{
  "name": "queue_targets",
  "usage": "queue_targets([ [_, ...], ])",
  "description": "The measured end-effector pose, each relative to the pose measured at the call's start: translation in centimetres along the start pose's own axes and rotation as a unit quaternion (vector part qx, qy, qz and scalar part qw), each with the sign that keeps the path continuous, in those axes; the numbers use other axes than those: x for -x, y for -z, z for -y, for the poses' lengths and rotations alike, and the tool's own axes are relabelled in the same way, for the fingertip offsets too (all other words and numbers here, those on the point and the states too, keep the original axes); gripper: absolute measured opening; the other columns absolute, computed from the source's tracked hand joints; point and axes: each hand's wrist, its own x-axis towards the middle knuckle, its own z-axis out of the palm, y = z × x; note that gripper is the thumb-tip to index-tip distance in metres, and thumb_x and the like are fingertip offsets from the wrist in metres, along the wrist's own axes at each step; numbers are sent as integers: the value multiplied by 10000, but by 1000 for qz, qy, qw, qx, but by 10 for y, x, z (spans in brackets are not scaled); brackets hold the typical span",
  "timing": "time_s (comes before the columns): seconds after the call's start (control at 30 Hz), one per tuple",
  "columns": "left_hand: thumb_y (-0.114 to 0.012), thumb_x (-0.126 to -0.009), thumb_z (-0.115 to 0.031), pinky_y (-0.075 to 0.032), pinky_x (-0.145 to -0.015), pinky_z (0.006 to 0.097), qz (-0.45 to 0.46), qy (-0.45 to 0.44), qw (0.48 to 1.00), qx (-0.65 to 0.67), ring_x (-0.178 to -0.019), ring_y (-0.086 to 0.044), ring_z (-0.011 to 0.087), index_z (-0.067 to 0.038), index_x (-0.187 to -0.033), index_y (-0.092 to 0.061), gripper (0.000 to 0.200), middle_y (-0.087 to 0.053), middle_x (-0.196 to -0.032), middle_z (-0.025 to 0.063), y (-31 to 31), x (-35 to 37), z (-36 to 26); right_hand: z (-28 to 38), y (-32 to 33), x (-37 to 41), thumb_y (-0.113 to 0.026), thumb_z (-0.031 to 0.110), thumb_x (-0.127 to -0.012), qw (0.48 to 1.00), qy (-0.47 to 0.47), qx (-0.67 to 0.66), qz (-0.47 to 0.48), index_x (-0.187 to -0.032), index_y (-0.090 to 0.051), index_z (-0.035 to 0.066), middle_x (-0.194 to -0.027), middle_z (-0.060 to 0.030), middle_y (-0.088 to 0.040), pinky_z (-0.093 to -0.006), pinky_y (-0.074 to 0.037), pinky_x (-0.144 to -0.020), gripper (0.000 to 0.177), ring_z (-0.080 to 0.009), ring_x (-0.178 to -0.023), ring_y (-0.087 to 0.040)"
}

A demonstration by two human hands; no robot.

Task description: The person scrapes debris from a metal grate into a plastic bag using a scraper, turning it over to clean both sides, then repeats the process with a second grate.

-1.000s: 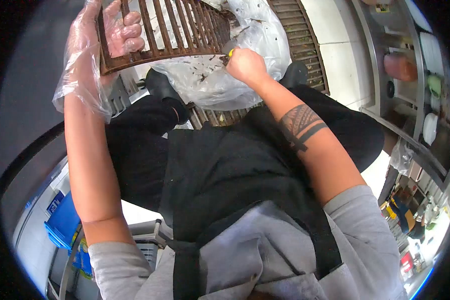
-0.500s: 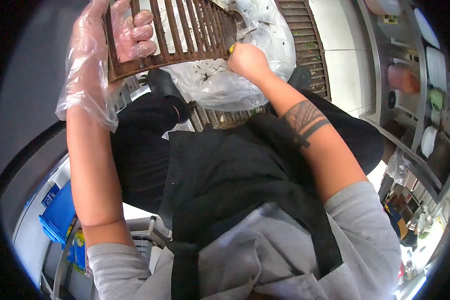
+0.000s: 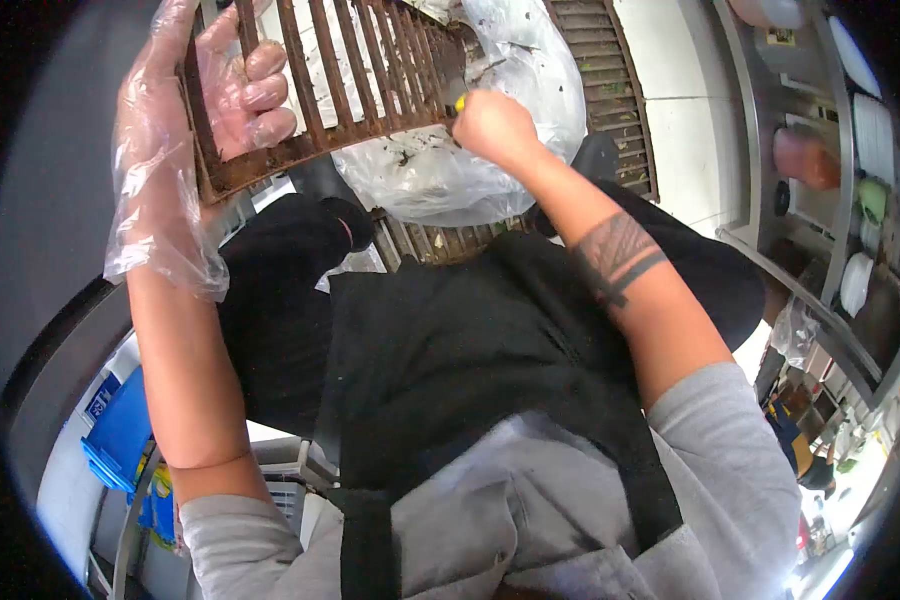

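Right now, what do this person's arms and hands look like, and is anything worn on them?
The left hand wears a thin, clear, crinkled plastic glove reaching past the wrist. The right hand has no glove; that arm carries a dark patterned tattoo with a solid band. Both arms emerge from short grey sleeves.

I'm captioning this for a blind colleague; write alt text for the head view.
A plastic-gloved left hand holds a rusty-looking slotted grate over debris-flecked clear plastic, while the bare right hand grips something yellow, mostly hidden.
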Motion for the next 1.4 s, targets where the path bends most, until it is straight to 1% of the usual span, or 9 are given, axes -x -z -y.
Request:
queue_targets([
  [0.3,-524,-1040,-543,-404,-513,237,6,-11,1000,0,-643,-472,108,-29,-1425,-498,643,-520,-861,49,10,-2,3,7,7,-13,-650,193,-787,998,35,35,50,-935,-776,0,-977,-238,-756,-483,-602,-834,274,-407,-930,-749],
  [0.43,-520,-1034,-549,-396,-537,258,32,-8,999,12,-645,-466,116,-68,-1270,-529,535,-502,-845,50,-5,-2,4,12,11,-45,-640,180,-792,999,37,12,22,-929,-775,-8,-970,-251,-752,-484,-603,-838,268,-406,-927,-749],
  [0.5,-507,-1042,-555,-380,-507,234,-112,-26,992,-47,-650,-475,111,-30,-1433,-491,655,-515,-848,47,-17,4,3,14,15,-44,-648,180,-790,998,45,24,28,-946,-773,-6,-978,-246,-754,-485,-600,-849,273,-406,-945,-746],
  [0.57,-498,-1043,-564,-391,-508,231,3,-10,1000,-8,-659,-490,111,-25,-1447,-487,674,-522,-856,47,7,-1,1,7,16,-34,-655,181,-785,997,54,37,36,-967,-771,-4,-994,-249,-752,-484,-597,-864,284,-405,-970,-741],
  [0.73,-499,-1043,-563,-400,-504,229,-90,-30,995,-44,-655,-493,111,-32,-1423,-506,652,-534,-847,48,-19,4,3,2,19,-67,-662,224,-791,1000,12,-20,17,-973,-762,-16,-1004,-266,-743,-499,-586,-886,317,-417,-980,-734],
  [1.0,-519,-1035,-568,-429,-496,236,-26,-15,1000,-9,-667,-522,117,-27,-1436,-504,674,-562,-858,60,-9,4,3,-1,26,-55,-668,235,-783,999,31,-26,24,-969,-763,-10,-1017,-269,-739,-506,-583,-887,322,-416,-987,-731],
  [1.07,-526,-1030,-575,-465,-498,239,-111,-34,992,-38,-674,-548,120,-21,-1443,-499,692,-583,-872,70,-21,6,4,6,35,-89,-667,231,-795,999,26,-24,-5,-980,-770,11,-1021,-246,-748,-494,-588,-864,306,-397,-968,-739],
  [1.17,-526,-1029,-576,-489,-510,244,-18,-2,1000,5,-675,-563,122,-29,-1428,-513,677,-597,-891,76,13,-3,1,8,37,-95,-660,231,-801,998,49,24,12,-988,-771,14,-1034,-242,-748,-481,-591,-870,307,-389,-990,-737],
  [1.4,-510,-1039,-573,-383,-479,235,-77,-28,997,-6,-641,-506,110,-35,-1436,-492,669,-542,-842,49,-14,3,6,25,45,-85,-631,199,-811,999,36,16,37,-989,-780,6,-1024,-251,-750,-484,-600,-851,302,-406,-946,-745],
])
